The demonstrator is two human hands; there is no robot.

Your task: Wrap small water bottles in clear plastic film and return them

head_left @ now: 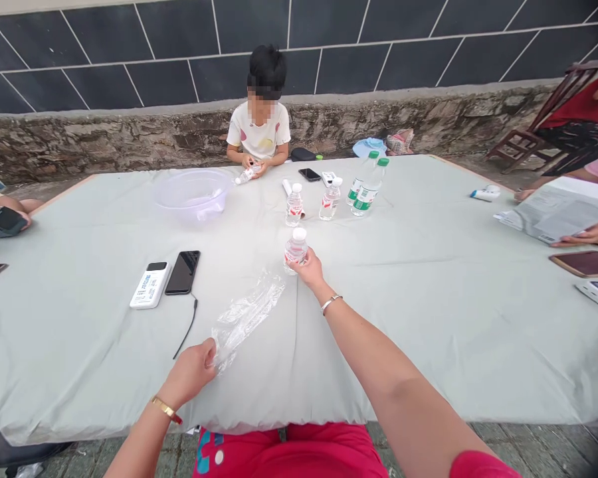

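My right hand (309,267) is wrapped round a small clear bottle (296,247) with a white cap and a red and white label; it stands upright on the cloth. My left hand (195,369), lower left, pinches the near end of a crumpled clear plastic wrapper (249,311), which stretches over the table towards the bottle. Just beyond the held bottle are two similar small bottles, one (294,206) straight behind and one (329,200) to its right. Two taller bottles (367,189) with green caps and labels stand further right.
The cloth-covered table (379,318) also bears a white power bank (150,285), a black phone (183,272) with a cord, and a purple basin (193,192). Across it, a person (259,129) holds a small bottle. Other people sit at both sides, one holding a paper package (561,209).
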